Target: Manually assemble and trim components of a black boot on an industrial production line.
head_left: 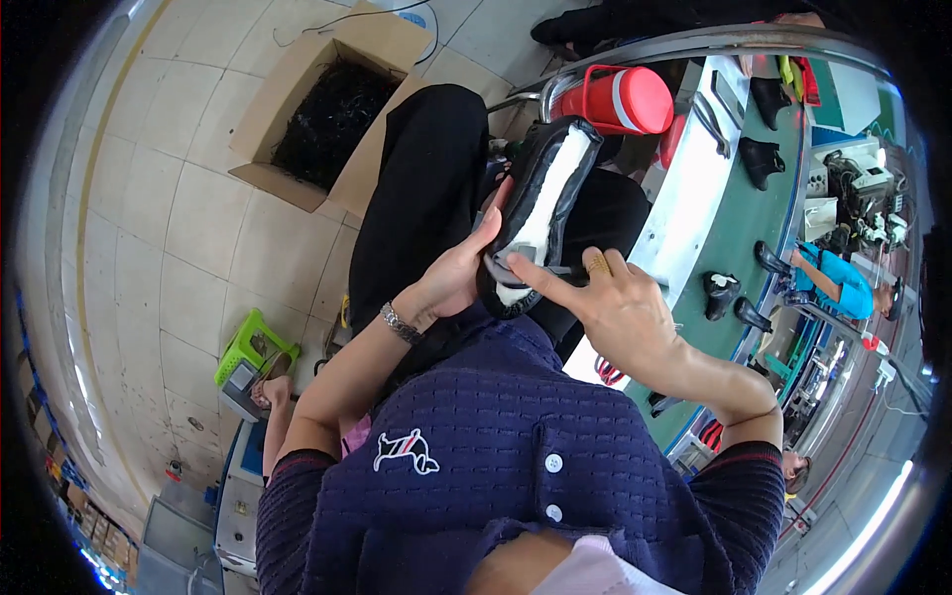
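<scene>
Above my lap is a black shoe upper point(543, 203), its white underside facing up in a long strip between dark lapped edges. My left hand point(458, 266) is closed round its left side near the end closest to me. My right hand point(627, 307) comes from the right, its index finger stretched onto a small grey piece point(516, 260) on that near end. The other right fingers are curled, and a dark thin thing shows beside them; its kind cannot be made out. The far end of the shoe upper points away from me, tilted to the right.
An open cardboard box point(288, 129) with black scraps stands on the tiled floor at left. At right a green conveyor point(729, 238) carries several black shoes, beside a white ledge point(684, 193). A red container point(640, 99) is ahead; a green stool point(253, 342) stands lower left. Other people sit nearby.
</scene>
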Tool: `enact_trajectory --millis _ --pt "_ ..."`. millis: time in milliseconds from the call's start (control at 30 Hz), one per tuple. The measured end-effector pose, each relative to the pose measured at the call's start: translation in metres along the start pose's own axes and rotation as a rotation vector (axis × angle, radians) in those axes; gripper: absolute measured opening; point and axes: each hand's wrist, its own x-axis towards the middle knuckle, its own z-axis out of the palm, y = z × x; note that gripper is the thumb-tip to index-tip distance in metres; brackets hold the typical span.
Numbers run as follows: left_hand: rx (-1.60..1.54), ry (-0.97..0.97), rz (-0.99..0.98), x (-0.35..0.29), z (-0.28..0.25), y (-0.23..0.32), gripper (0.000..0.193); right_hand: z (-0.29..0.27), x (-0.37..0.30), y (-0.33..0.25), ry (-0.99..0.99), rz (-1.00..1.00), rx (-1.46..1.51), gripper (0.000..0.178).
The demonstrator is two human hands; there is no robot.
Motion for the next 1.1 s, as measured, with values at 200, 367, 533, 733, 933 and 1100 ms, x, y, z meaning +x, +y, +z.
enact_trajectory --millis 200,367,533,733,933,1100 --pt "0.095 -0.025 0.04 0.0 0.005 0.001 0.066 0.018 -0.011 0.013 -0.024 0.076 0.165 0.072" --pt "0.295 0.091 0.172 -0.004 0.008 0.0 0.074 -0.033 0.001 0.018 -0.196 0.115 0.344 0.066" --pt "0.311 0.083 0.037 -0.004 0.009 0.013 0.086 -0.019 0.023 0.011 0.17 0.084 0.395 0.066" --pt "0.207 0.029 -0.037 -0.002 -0.001 0.021 0.1 -0.014 0.024 0.008 -0.092 0.13 0.266 0.068" --pt "0.166 -0.154 -0.015 -0.015 -0.02 0.014 0.096 0.001 0.019 0.004 -0.113 0.104 0.114 0.064" --pt "-0.119 -0.068 -0.078 -0.024 -0.009 0.0 0.071 0.012 0.019 0.011 0.053 0.196 0.335 0.065"
